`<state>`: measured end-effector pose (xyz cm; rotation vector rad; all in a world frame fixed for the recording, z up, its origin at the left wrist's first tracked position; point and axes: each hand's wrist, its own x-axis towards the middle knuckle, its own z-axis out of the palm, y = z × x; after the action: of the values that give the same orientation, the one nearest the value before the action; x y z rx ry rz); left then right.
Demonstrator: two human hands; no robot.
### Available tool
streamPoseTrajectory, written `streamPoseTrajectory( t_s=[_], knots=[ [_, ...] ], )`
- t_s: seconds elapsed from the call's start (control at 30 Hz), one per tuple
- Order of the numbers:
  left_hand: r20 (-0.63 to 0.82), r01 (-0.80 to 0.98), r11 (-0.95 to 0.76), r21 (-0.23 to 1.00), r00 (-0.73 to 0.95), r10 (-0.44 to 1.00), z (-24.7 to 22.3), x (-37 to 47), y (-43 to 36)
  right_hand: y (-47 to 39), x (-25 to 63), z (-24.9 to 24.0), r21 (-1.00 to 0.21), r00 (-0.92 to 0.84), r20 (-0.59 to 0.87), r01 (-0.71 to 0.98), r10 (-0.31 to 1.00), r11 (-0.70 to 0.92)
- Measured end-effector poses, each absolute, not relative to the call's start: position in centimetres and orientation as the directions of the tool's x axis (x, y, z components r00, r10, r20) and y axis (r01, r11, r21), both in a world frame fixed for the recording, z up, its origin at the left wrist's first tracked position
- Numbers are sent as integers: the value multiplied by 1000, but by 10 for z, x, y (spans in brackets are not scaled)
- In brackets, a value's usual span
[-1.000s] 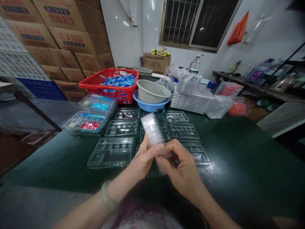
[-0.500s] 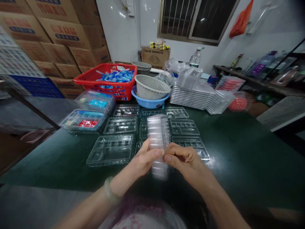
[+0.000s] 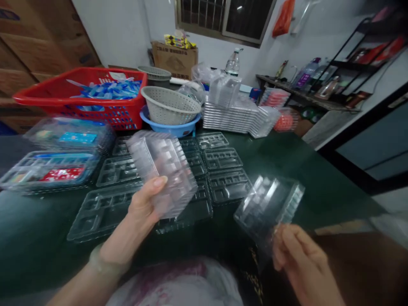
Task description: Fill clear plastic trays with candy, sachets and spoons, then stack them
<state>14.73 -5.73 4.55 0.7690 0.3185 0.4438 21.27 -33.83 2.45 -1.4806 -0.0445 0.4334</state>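
My left hand (image 3: 145,202) grips a stack of clear plastic compartment trays (image 3: 162,170), thumb on top, held tilted over the table. Off to the right, my right hand (image 3: 299,255) pinches one clear compartment tray (image 3: 270,204) by its near edge, apart from the stack and slightly blurred. Beneath and beyond the stack, several similar trays lie in rows on the green table, among them a near left tray (image 3: 102,212) and a right-hand tray (image 3: 228,185). The stack hides some of the middle ones.
At the left stand filled, lidded trays (image 3: 60,170) and a red basket (image 3: 111,110) of blue packets. A grey colander (image 3: 172,106) sits in a blue basin (image 3: 170,127). More stacked clear trays (image 3: 229,114) lie at the back. The green table (image 3: 318,182) extends rightward.
My hands have moved apart. The right one has carried a single tray off to the right, while the left has tilted the stack and turned its face upward. The view has swung right.
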Motion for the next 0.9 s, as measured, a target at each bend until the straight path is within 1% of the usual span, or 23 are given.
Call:
streamPoseTrajectory(
  t_s=[0.07,0.13,0.2,0.27,0.37,0.5,0.57,0.6,0.67,0.7,0.73,0.77,0.83,0.87,0.9],
  knots=[
    [-98,-266,639,721,875,475,47,148,-59,-346,201,-3,-894,880,-387,-431,277,121],
    [-89,-266,657,706,886,455,48,149,-65,-341,188,-28,-813,835,-500,-544,231,207],
    [-92,-258,673,693,895,437,48,151,-70,-329,179,-43,-755,798,-568,-602,201,261],
    [-97,-251,684,685,899,427,48,153,-72,-315,177,-46,-722,773,-598,-635,213,275],
    [-115,-233,701,674,904,411,49,154,-71,-304,183,-37,-673,726,-625,-687,286,273],
    [-146,-228,676,700,882,449,49,153,-70,-309,199,-19,-550,621,-652,-782,435,293],
    [-161,-206,664,719,880,448,47,152,-71,-315,207,-14,-519,571,-652,-816,499,255],
    [-167,-189,662,726,885,435,46,152,-72,-317,211,-12,-519,541,-660,-830,521,205],
    [-177,-161,653,740,890,420,42,152,-73,-320,217,-6,-532,462,-689,-846,558,45],
    [-178,-151,641,753,890,419,39,153,-75,-319,219,-1,-562,447,-691,-826,568,-33],
    [-179,-139,620,772,888,423,37,155,-77,-318,220,5,-620,461,-670,-779,582,-96],
    [-176,-121,588,800,889,422,35,157,-80,-314,221,13,-702,500,-617,-699,608,-137],
    [-135,-83,495,865,912,388,33,162,-89,-302,222,33,-872,603,-442,-463,665,-159],
    [-97,-77,448,891,931,352,33,165,-95,-294,222,44,-929,636,-346,-337,690,-155],
    [-60,-74,416,906,952,301,34,168,-101,-285,223,53,-961,651,-268,-232,710,-150]
  ],
)
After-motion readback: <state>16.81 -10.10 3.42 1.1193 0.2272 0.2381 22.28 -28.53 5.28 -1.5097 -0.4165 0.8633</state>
